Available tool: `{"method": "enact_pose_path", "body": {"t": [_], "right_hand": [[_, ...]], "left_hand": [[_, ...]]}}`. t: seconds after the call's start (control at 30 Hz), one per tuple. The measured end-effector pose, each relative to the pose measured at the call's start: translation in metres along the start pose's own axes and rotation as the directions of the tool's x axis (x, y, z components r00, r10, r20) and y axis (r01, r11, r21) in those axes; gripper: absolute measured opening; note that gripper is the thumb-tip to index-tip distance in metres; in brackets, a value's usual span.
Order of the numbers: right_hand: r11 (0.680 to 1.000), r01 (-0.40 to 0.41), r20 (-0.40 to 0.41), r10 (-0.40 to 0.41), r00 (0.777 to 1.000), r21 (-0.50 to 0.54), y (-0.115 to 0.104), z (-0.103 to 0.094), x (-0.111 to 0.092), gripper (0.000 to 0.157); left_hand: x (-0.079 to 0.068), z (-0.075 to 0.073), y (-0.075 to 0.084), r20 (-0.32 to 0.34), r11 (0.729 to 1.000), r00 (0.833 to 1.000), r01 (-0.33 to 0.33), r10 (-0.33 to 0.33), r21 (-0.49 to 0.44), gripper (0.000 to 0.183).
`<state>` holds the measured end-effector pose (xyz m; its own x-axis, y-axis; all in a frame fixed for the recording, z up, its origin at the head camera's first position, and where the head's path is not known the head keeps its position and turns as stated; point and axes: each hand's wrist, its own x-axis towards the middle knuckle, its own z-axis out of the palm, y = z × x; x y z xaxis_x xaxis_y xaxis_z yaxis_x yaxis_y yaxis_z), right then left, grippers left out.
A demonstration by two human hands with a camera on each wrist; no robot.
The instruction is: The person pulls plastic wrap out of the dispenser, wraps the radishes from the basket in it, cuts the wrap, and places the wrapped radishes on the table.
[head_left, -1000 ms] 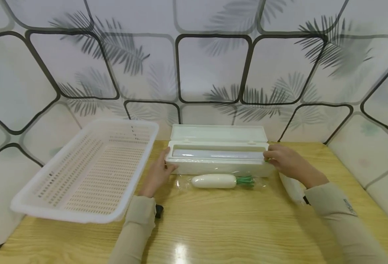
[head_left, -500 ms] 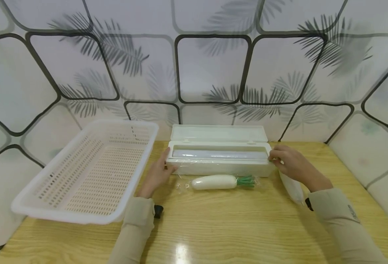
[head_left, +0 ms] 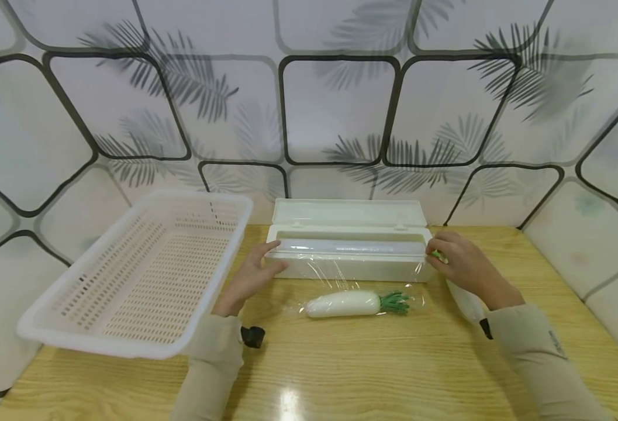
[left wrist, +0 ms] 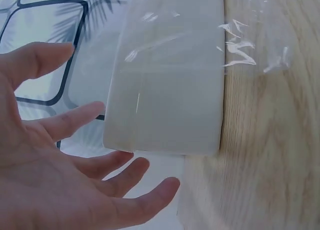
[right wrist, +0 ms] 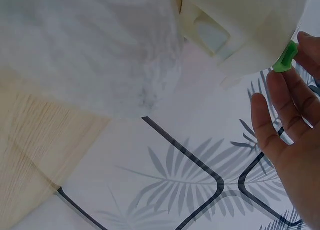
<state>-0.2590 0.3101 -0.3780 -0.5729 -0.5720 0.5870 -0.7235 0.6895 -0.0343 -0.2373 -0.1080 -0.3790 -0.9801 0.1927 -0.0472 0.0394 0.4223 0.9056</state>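
Observation:
A white cling film dispenser [head_left: 298,269] stands with its lid [head_left: 348,213] raised, a film roll [head_left: 351,247] inside. My left hand [head_left: 247,285] is at its left end, fingers spread; in the left wrist view the fingertips are right by the end wall. My right hand [head_left: 465,264] is at the right end, pinching a small green slide cutter [right wrist: 285,58] between thumb and fingers. In front lies a white radish [head_left: 340,304] with green leaf stubs, under clear film [head_left: 335,278] that reaches up to the dispenser's front.
A white perforated plastic basket [head_left: 193,333] stands on the left of the wooden table [head_left: 372,368]. A white object in clear wrap [head_left: 465,299] lies under my right wrist, partly hidden. The patterned wall [head_left: 340,111] rises right behind the dispenser.
The radish has shifted slightly toward me, and the film between it and the dispenser now shows lifted and creased. My left fingers have loosened from the dispenser's left end. My right hand stays at the right end.

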Motion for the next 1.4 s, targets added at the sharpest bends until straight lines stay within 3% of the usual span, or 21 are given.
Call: {"method": "enact_pose_path", "body": {"t": [0.1, 0.17, 0.3, 0.4, 0.67, 0.8, 0.9, 1.13, 1.27, 1.4], "right_hand": [[1.0, 0.001, -0.004, -0.001, 1.0, 0.002, -0.002, 0.0, 0.0, 0.03], [1.0, 0.001, -0.008, -0.001, 1.0, 0.003, -0.003, 0.0, 0.0, 0.029], [1.0, -0.005, -0.014, 0.005, 1.0, -0.001, -0.005, 0.002, 0.0, 0.023], [1.0, -0.01, -0.014, 0.01, 1.0, 0.001, -0.006, 0.004, 0.001, 0.02], [1.0, -0.009, -0.013, 0.009, 1.0, 0.003, -0.007, 0.006, 0.0, 0.017], [1.0, -0.01, -0.022, 0.01, 1.0, 0.009, -0.007, 0.006, -0.001, 0.017], [1.0, -0.008, -0.038, 0.009, 0.999, 0.01, -0.009, 0.007, -0.002, 0.018], [1.0, -0.007, -0.1, 0.008, 0.995, 0.009, -0.013, 0.01, -0.002, 0.021], [1.0, 0.015, -0.136, -0.017, 0.991, -0.013, -0.015, 0.012, -0.001, 0.026], [0.998, 0.044, -0.148, -0.05, 0.988, -0.042, -0.016, 0.015, 0.0, 0.029]], "left_hand": [[0.0, 0.002, 0.0, -0.057, 0.998, 0.997, -0.063, 0.061, -0.022, 0.052], [0.001, 0.004, 0.001, -0.116, 0.99, 0.983, -0.144, 0.144, 0.008, 0.045], [0.004, 0.009, 0.003, -0.224, 0.943, 0.92, -0.291, 0.323, 0.164, 0.029], [0.005, 0.013, 0.006, -0.251, 0.911, 0.891, -0.311, 0.378, 0.27, 0.022], [0.01, 0.016, 0.009, -0.253, 0.871, 0.906, -0.201, 0.339, 0.448, 0.022], [0.011, 0.018, 0.005, -0.25, 0.84, 0.902, -0.186, 0.351, 0.509, 0.022], [0.012, 0.019, 0.002, -0.259, 0.819, 0.888, -0.193, 0.38, 0.54, 0.02], [0.012, 0.021, -0.001, -0.28, 0.776, 0.836, -0.243, 0.472, 0.582, 0.012], [0.012, 0.021, -0.001, -0.276, 0.779, 0.825, -0.277, 0.493, 0.562, 0.007], [0.011, 0.02, 0.0, -0.267, 0.813, 0.843, -0.292, 0.468, 0.504, 0.006]]}}
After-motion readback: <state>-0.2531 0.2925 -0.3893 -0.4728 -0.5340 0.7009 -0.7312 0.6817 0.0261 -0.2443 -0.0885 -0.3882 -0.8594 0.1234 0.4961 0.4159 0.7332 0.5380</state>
